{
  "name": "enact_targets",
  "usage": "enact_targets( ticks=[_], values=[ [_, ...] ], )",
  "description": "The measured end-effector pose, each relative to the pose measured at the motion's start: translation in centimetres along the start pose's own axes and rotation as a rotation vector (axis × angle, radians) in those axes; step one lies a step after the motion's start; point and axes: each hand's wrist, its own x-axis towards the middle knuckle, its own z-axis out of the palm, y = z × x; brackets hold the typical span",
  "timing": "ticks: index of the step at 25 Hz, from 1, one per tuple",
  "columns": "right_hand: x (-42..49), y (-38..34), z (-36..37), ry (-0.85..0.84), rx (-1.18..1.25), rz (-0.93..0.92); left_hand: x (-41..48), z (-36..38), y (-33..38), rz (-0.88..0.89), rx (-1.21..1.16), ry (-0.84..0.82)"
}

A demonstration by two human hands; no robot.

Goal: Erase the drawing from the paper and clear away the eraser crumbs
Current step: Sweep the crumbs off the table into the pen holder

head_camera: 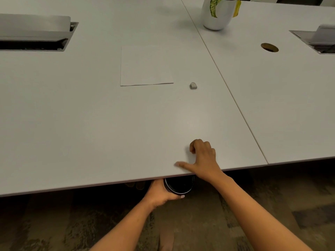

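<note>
Head view: left hand (pixel 161 193) grips a dark round container (pixel 179 185) below the table (pixel 90 133) edge, contents indiscernible. Right hand (pixel 203 158) rests loosely curled, thumb extended, at the edge. Paper (pixel 145 66) lies blank mid-table, eraser (pixel 193 85) just beside it.

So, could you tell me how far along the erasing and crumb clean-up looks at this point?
Nearly finished, it seems. The paper looks blank and the eraser lies set aside on the table. In hand: the right hand rests at the table edge while the left hand holds a dark round container just below it, probably catching crumbs. No crumbs are discernible.
</note>
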Motion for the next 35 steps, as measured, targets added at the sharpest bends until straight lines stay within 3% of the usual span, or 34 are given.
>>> enact_targets(
  ticks=[3,5,7,11,14,16,20,24,27,29,32,35],
  values=[
    [-0.6,0.1,-0.8,-0.159,0.037,-0.022,0.0,0.0,-0.1,0.008,0.005,-0.008],
    [0.0,0.1,-0.8,-0.038,0.132,0.011,0.0,0.0,-0.2,0.007,0.008,0.008],
    [0.8,0.2,-0.2,0.056,0.071,0.060,0.0,0.1,-0.3,0.010,0.016,0.024],
    [-0.3,-0.1,0.8,-0.224,-0.232,-0.177,-0.1,0.1,-0.3,0.017,-0.016,0.022],
    [-2.7,-0.4,-0.3,-0.456,-0.121,-0.353,-0.1,0.1,-0.5,0.017,-0.032,0.028],
    [-3.7,-0.3,-1.4,-0.534,0.066,-0.340,-0.1,0.0,-0.7,0.012,-0.020,0.018],
    [-2.2,-0.8,-1.9,-0.278,0.344,-0.094,-0.1,0.1,-0.4,-0.013,-0.022,0.020],
    [-1.9,-1.1,0.5,-0.368,-0.039,-0.278,-0.1,0.3,-0.1,-0.012,-0.042,0.017],
    [-3.9,-0.6,0.0,-0.441,0.148,-0.297,-0.1,0.3,-0.4,-0.013,-0.051,0.018],
    [-5.0,0.0,-0.8,-0.369,0.267,-0.243,-0.2,0.3,-0.5,-0.002,-0.032,0.029],
    [-5.7,0.8,-1.4,-0.196,0.248,-0.198,-0.3,0.4,-0.5,0.016,-0.018,0.051],
    [-5.9,0.9,-1.5,-0.141,0.234,-0.165,-1.0,0.4,-0.4,0.049,0.003,0.044]
  ],
)
